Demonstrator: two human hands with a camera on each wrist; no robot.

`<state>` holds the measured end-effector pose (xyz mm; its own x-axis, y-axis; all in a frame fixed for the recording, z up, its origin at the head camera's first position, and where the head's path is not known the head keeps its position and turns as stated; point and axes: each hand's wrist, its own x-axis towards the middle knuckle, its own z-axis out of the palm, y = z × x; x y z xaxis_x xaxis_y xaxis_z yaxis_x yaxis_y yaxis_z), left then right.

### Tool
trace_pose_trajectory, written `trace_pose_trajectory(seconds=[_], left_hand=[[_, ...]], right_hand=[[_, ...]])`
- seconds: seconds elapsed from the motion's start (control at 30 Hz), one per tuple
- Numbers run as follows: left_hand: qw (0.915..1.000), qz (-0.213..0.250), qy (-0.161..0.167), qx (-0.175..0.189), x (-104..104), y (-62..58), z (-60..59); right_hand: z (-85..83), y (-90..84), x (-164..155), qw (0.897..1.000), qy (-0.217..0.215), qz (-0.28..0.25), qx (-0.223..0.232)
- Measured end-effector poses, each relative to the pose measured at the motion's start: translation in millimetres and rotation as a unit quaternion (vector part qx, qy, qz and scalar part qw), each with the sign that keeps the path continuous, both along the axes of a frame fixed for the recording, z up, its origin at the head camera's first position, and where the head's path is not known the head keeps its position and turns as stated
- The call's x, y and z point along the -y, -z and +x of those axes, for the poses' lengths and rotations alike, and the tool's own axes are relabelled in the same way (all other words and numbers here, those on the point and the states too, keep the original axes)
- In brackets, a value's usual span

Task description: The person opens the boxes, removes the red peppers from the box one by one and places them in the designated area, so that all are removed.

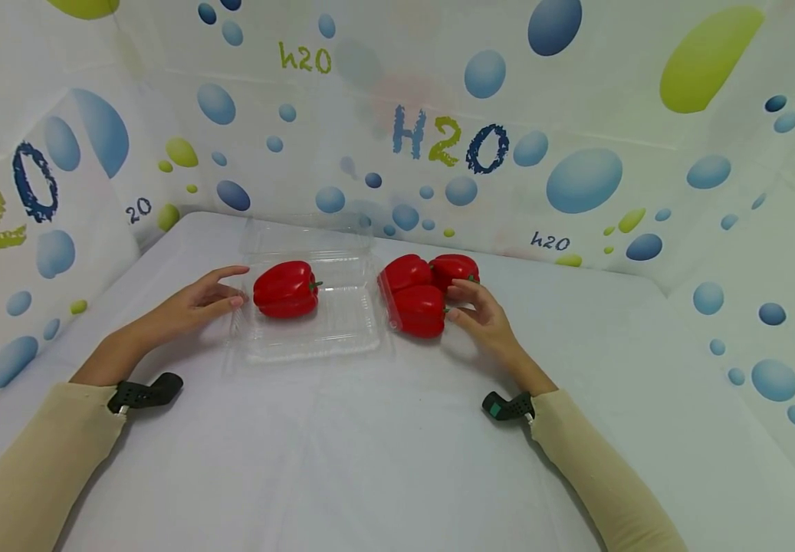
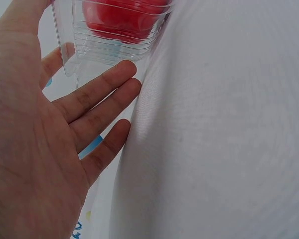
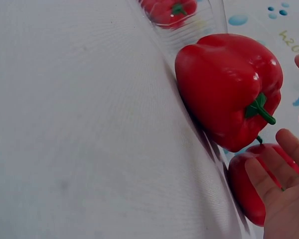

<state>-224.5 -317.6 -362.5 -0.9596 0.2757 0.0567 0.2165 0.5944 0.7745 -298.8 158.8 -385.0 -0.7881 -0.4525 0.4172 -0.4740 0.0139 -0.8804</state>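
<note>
A clear plastic clamshell tray (image 1: 342,337) lies open on the white table, with one red pepper (image 1: 285,289) inside it. My left hand (image 1: 237,287) is open, its straight fingers at the tray's left wall (image 2: 74,55) beside that pepper (image 2: 122,17). Three more red peppers sit right of the tray: a front one (image 1: 419,310) and two behind it (image 1: 405,272) (image 1: 454,268). My right hand (image 1: 454,300) rests relaxed against their right side. In the right wrist view its fingertips (image 3: 259,174) touch the far right pepper (image 3: 249,194), just past the front pepper (image 3: 229,84).
The tray's clear lid (image 1: 307,234) lies flat behind it toward the back wall. Walls of printed bubble-pattern sheet (image 1: 576,115) enclose the table on three sides. White tabletop (image 1: 383,460) stretches from the tray to the near edge.
</note>
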Motion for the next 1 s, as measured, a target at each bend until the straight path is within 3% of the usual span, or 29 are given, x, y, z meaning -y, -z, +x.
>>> trace_pose_trajectory(seconds=[0.4,0.73,1.0], left_hand=[[1.0,0.002,-0.001,0.007,0,0.3,-1.1],[1.0,-0.001,0.0,-0.001,0,0.9,-0.5],[0.9999,-0.001,-0.007,0.013,1,-0.1,-0.4]], right_hand=[[0.4,-3.3,1,0.999,0.01,-0.019,-0.025],[2.6,-19.8,0,0.998,0.021,-0.021,-0.063],[6.6,-28.3,4,0.997,0.018,-0.01,-0.075]])
